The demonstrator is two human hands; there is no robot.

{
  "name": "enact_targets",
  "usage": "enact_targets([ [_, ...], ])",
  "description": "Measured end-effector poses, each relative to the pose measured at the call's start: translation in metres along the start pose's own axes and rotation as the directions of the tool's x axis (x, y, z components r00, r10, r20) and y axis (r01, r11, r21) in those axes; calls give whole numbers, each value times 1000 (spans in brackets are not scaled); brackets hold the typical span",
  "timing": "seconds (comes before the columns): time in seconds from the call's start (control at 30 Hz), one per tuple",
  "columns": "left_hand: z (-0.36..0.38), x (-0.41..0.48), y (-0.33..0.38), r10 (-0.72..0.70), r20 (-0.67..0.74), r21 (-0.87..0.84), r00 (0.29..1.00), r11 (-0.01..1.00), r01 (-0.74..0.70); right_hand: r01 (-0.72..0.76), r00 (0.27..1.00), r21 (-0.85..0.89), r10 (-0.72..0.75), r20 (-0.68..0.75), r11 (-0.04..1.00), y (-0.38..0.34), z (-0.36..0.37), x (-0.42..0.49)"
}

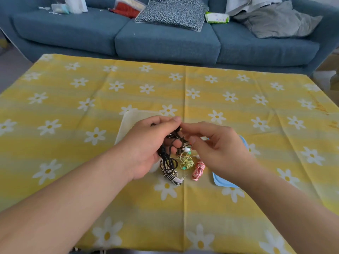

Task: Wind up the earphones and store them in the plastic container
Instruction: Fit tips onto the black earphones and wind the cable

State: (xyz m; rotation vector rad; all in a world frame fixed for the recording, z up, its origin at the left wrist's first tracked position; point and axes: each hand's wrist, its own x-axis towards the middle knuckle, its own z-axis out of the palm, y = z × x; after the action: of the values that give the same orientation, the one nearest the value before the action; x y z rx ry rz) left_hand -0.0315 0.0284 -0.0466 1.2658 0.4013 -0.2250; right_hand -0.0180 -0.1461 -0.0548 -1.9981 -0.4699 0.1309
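Left hand (146, 143) grips the black earphones (167, 160), their cord dangling from 12 to 6 o'clock above the surface (183, 208), while the right hand (216, 149) fingers (183, 127) pinch its top; the plastic container (128, 121) sits at 10 o'clock, wound sets (187, 163) crowd below and the blue lid (222, 182) lies at 4.

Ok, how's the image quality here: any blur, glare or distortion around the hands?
Head view: soft, even light, no glare or hard shadows; wide-angle bending bows the sofa and tablecloth edges; left hand and right hand slightly blurred at the fingertips; black earphones are readable.
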Motion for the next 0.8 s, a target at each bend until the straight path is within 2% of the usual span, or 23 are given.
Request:
enact_targets([
  [0.1, -20, 3, 9, 76, -74, 10, 994, 997, -75, 12, 998, -8, -11, 66, 1000, -6, 17, 9],
  [0.23, -48, 13, 18, 177, -226, 79, 958, 983, -164, -65, 997, 35, 63, 52, 997, -9, 39, 26],
  [0.33, -58, 21, 17, 211, -245, 164, 946, 971, -175, -71, 994, 38, 68, 86, 997, -12, 54, 33],
  [0.43, -65, 26, 12, 289, -212, 368, 934, 909, -198, -83, 996, 10, 83, 33, 996, -8, 63, 40],
  [0.53, -75, 27, 4, 371, -83, 654, 925, 721, -230, -114, 993, 14, 114, -16, 993, -4, 68, 48],
  [0.63, -78, 25, -6, 258, 127, 906, 958, 363, -218, -139, 990, 3, 139, -3, 990, -3, 70, 50],
  [0.7, -76, 23, -8, 268, 212, 944, 940, 192, -268, -145, 989, -12, 145, 5, 989, -3, 70, 49],
  [0.8, -74, 18, -4, 312, 243, 955, 918, 86, -283, -161, 987, 13, 161, -19, 987, -4, 64, 49],
])
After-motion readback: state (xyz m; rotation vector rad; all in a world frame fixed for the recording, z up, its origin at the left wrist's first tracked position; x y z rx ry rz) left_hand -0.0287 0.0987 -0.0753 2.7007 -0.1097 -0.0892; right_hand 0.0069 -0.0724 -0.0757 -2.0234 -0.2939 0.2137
